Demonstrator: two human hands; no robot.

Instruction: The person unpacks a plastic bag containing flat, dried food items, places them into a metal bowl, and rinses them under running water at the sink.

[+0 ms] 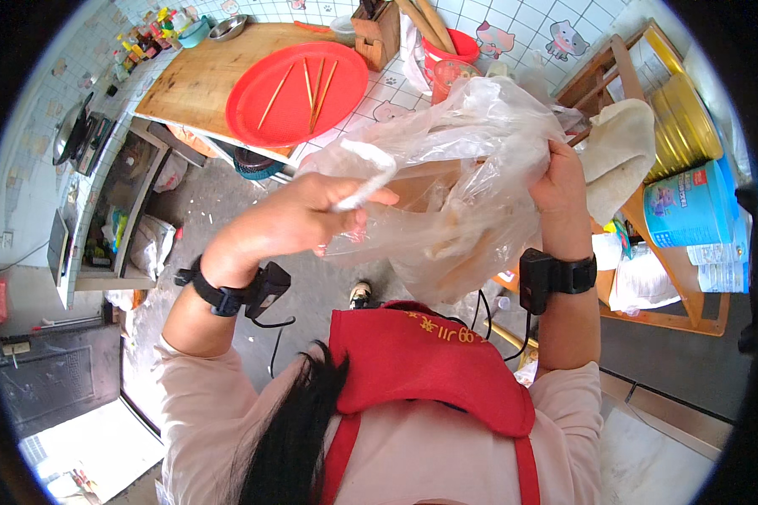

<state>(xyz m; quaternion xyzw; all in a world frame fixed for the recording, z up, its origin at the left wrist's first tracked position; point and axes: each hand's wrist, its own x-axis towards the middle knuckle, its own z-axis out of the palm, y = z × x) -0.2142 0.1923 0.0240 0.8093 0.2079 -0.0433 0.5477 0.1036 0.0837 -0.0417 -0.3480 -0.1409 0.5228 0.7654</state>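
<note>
A large clear plastic bag hangs before me, its mouth spread wide. On the right, my right hand grips the bag's gathered edge. Pale pieces show blurrily through the film; what they are I cannot tell. Between the thumb and fingers of my left hand is a white twisted strip, bent like a hook at its upper end. That hand is at the bag's left side, against or just in front of the film. Behind the bag's opening, a brown surface is partly visible.
A red oval tray with several thin wooden sticks rests on a wooden board. A red bucket stands behind the bag. At right, a wooden rack holds a blue tub and a gold tin.
</note>
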